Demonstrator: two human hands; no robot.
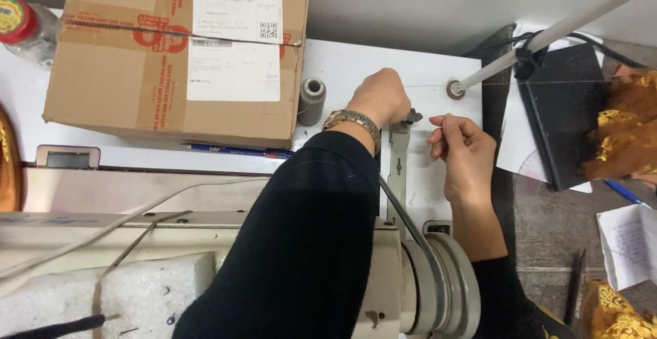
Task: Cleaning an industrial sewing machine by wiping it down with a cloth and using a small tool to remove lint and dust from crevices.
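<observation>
Reaching across the white tabletop [424, 65], the left hand [378, 97] is curled into a loose fist over the top of a small metal bobbin winder [399, 154], a flat grey bracket with a dark knobbed end. Its fingers are folded under, so I cannot tell exactly what they grip. A metal-link wristwatch [352, 121] sits on that wrist above a black knit sleeve [308, 243].

The right hand [465, 154] hovers just beside the winder, thumb and forefinger pinched nearly closed on a fine thread [428, 85] that runs thin and taut toward the left hand; the other fingers are bent in.

Below them is the rounded end of a cream sewing machine [383, 277], its paint chipped, with a smooth grey handwheel [448, 284] and a dark rubber belt [404, 216] running up from it.

A grey thread spool [312, 99] stands upright beside a taped cardboard box [178, 51] with a white paper label. A blue pen [239, 151] lies against the box's near edge. A pale rod [554, 31] slants up from a round socket in the table. Rumpled gold-patterned fabric [626, 127] and a black notebook [568, 106] lie well apart at the right.
</observation>
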